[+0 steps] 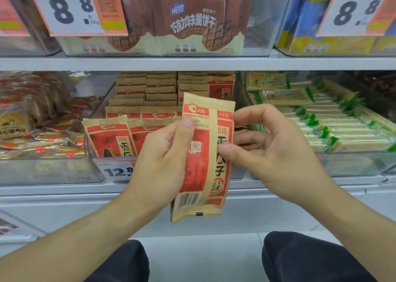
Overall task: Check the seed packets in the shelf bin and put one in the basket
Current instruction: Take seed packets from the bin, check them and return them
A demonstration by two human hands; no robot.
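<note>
Head view: both the left hand (165,151) and right hand (272,151) pinch one seed packet (203,159) upright; light thumb pinches could let it slip floorward.

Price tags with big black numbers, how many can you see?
3: white price tag reading 8.8 upper left, another 8.8 tag upper right, and a 12.8 tag on the seed bin, partly hidden by the left hand.

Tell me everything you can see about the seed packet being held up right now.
The seed packet is a tan, paper-look pouch with red panels, held upright in front of the shelf bin, back side facing the camera: a centre seam and a barcode near the bottom. The left hand grips its left edge; the right hand pinches its right edge.
</note>
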